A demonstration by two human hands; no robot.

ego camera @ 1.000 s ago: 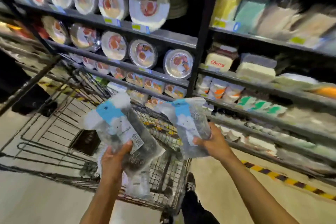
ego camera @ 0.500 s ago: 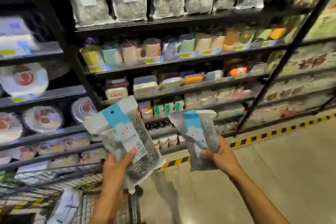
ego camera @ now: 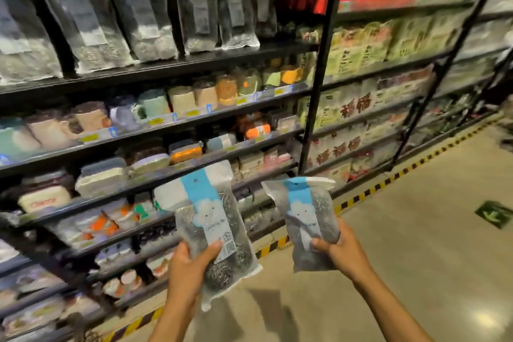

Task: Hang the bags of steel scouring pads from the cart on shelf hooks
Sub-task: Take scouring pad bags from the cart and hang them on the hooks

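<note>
Each hand, left hand (ego camera: 184,272) and right hand (ego camera: 340,254), clamps fingers round a soft, probably light scouring-pad bag (ego camera: 213,228); take its punched top at twelve o'clock.

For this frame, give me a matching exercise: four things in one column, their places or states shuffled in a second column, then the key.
Column one
1. left hand
2. right hand
3. mugs
4. green arrow sticker

Column two
A. on the floor, far right
B. grips the scouring pad bag nearer the shelves
C. on the shelf under the hung bags
D. grips the scouring pad bag nearer the open aisle

Pairs: 1-B, 2-D, 3-C, 4-A
</note>
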